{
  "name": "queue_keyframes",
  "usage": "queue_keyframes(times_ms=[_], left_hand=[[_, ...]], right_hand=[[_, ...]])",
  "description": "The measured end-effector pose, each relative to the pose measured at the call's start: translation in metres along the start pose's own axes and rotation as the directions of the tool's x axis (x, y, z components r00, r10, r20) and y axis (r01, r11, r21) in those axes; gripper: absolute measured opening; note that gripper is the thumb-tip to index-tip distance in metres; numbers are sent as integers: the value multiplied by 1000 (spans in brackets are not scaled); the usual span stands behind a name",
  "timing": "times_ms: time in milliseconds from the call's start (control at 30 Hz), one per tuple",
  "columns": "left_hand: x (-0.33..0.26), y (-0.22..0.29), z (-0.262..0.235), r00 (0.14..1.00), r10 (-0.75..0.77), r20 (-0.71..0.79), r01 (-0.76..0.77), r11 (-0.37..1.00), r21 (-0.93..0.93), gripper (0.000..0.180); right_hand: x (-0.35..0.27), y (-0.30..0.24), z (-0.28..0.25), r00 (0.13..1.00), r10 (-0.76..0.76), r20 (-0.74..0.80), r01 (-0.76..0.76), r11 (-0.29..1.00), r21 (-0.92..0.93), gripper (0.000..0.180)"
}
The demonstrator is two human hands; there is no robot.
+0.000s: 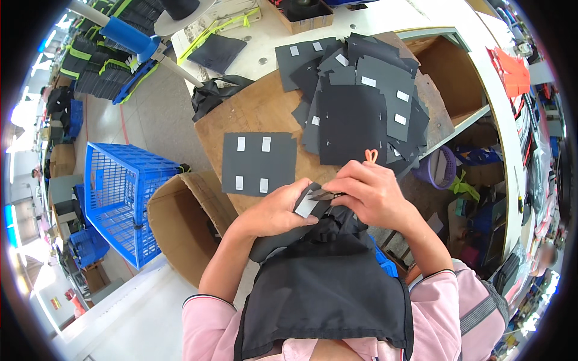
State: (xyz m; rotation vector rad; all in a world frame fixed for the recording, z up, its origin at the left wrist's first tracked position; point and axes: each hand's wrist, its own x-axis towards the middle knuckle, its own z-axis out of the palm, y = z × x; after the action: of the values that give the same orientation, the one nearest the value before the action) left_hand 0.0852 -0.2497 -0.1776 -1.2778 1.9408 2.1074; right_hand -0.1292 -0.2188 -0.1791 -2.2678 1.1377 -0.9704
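The wooden tabletop (253, 111) is carrying a heap of black fabric pieces (361, 96). My left hand (274, 210) is pinching a black piece with a white tab (307, 206) above my lap, my right hand (370, 192) closing orange-handled snips (337, 191) on it. I'm trimming, I judge; next calls for a steady snip.

Single fabric piece (259, 163) lies left of piled pieces (361, 96) on board (253, 111).

1. Bright, even light from overhead; soft, faint shadows under the hands (337, 201) on the table (253, 111).
2. Overexposed white glare at the far left rim, washing out detail.
3. Strong fisheye bending toward the edges; black vignette round the circular frame.
4. Sharp in the centre, softer and smeared at the right and lower rim.
5. Dark fabric pieces (355, 120) low in detail.
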Motion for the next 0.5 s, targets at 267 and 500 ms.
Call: queue_keyframes(times_ms=[267, 500], left_hand=[[-1, -11, -1, 996, 56, -68, -65, 987, -145, 44], [5, -23, 5, 978, -24, -206, -74, 888, -454, 29]], right_hand=[[-12, 1, 10, 937, 336, -99, -303, 919, 250, 30], [-24, 20, 11, 890, 415, 190, -455, 770, 448, 16]])
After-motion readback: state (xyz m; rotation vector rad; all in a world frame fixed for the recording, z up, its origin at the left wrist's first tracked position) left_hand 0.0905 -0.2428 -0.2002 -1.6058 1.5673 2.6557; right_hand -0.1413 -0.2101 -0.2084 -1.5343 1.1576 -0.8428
